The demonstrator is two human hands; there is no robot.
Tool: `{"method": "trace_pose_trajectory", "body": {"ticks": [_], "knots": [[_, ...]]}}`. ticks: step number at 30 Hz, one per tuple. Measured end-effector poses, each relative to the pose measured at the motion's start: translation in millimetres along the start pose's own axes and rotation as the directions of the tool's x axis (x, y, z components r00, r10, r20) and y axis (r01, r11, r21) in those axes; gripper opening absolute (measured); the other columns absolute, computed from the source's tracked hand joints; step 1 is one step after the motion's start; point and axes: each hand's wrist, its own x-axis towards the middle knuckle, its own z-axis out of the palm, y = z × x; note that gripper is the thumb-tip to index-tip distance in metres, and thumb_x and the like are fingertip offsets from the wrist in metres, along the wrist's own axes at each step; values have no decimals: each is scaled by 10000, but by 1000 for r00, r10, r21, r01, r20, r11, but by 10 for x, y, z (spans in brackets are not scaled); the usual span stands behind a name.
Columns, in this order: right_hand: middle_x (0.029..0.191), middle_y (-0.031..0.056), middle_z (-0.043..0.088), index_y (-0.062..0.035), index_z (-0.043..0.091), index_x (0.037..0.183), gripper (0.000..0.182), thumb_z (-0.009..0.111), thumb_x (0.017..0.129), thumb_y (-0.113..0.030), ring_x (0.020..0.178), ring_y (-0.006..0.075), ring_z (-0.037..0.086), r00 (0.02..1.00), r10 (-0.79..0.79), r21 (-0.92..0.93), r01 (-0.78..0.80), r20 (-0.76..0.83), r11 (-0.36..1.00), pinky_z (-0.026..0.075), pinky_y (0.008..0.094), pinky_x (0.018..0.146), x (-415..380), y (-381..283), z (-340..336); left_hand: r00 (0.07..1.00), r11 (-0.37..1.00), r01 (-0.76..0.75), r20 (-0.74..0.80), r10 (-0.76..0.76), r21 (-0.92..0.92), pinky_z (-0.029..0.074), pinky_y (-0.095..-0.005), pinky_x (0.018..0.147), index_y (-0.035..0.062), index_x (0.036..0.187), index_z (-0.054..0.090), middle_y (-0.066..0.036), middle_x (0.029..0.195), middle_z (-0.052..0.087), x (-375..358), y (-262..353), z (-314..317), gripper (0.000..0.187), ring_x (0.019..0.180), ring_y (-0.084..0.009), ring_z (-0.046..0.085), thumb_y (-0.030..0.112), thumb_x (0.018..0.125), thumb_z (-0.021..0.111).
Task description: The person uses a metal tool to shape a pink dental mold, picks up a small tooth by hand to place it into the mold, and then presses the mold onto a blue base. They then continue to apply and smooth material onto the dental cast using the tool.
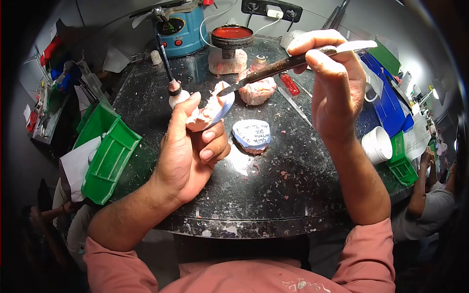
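Note:
My left hand [190, 141] holds up a pale pink dental cast [207, 116] with a bluish-white base, its thumb and fingers wrapped round it. A dark-handled knife [278, 67] is gripped between the thumb and fingers of my right hand [337, 78]. The knife's metal tip meets or overlaps the upper edge of the cast. Below and to the right, a second cast [252, 135] lies on the dark table [273, 195], its pale label side with handwriting facing up. A pinkish lump [257, 92] sits behind the knife.
A blue machine [183, 31] and a burner-like stand with a red dish [232, 33] are at the back. Green trays [111, 161] flank the table at left and right. A white cup [376, 145] and a red-handled tool [289, 85] lie rightward. People sit at both sides.

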Motion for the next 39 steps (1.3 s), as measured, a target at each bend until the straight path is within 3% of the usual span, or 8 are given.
{"method": "trace_pose_trajectory", "body": {"ticks": [11, 13, 16, 19, 21, 24, 39], "knots": [[865, 64, 636, 39, 595, 932, 161, 503, 833, -48, 750, 65, 546, 998, -10, 20, 8, 62, 1000, 437, 206, 694, 2, -45, -25, 999, 998, 11, 30, -9, -56, 243, -204, 406, 123, 855, 512, 67, 551, 376, 19, -9, -54, 301, 399, -33, 306, 390, 968, 432], [906, 149, 584, 66, 566, 915, 265, 480, 774, -142, 878, 202, 551, 996, 58, -110, -51, 61, 993, 416, 324, 846, 0, -91, -8, 1000, 998, 12, 28, -11, -59, 244, -204, 406, 121, 858, 513, 66, 550, 375, 22, -8, -52, 301, 398, -33, 305, 389, 969, 432], [894, 150, 582, 68, 565, 899, 268, 486, 764, -149, 883, 214, 551, 997, 44, -107, -37, 70, 994, 411, 335, 860, 6, -103, -11, 999, 997, 26, 36, -24, -68, 242, -203, 407, 118, 876, 517, 66, 548, 374, 26, -5, -52, 296, 397, -32, 306, 385, 971, 430], [880, 151, 578, 71, 564, 886, 275, 488, 759, -160, 875, 218, 549, 996, 44, -114, -35, 74, 993, 411, 337, 854, 14, -117, -12, 999, 996, 27, 23, -25, -89, 240, -203, 408, 116, 895, 519, 66, 547, 372, 26, 0, -60, 285, 397, -33, 306, 377, 970, 430], [878, 152, 576, 72, 563, 880, 273, 486, 756, -159, 874, 216, 547, 995, 45, -123, -34, 86, 992, 410, 336, 852, 18, -133, -12, 995, 994, 73, 80, -66, -81, 291, -218, 470, 135, 782, 462, 57, 563, 386, 31, 16, -106, 329, 434, -52, 333, 418, 949, 448], [873, 152, 571, 71, 560, 873, 270, 480, 752, -157, 869, 212, 542, 993, 46, -123, -33, 105, 992, 409, 334, 846, 25, -148, -17, 999, 994, 46, 23, -44, -103, 240, -206, 409, 117, 916, 518, 65, 549, 368, 23, -12, -63, 264, 395, -36, 305, 364, 965, 438], [895, 154, 564, 73, 557, 888, 262, 483, 772, -150, 881, 210, 540, 998, -4, -105, 11, 69, 994, 404, 337, 857, 25, -137, 1, 998, 996, 39, 56, -35, -79, 242, -209, 411, 124, 861, 496, 62, 548, 374, 20, 2, -61, 283, 391, -37, 302, 371, 972, 416]]}}
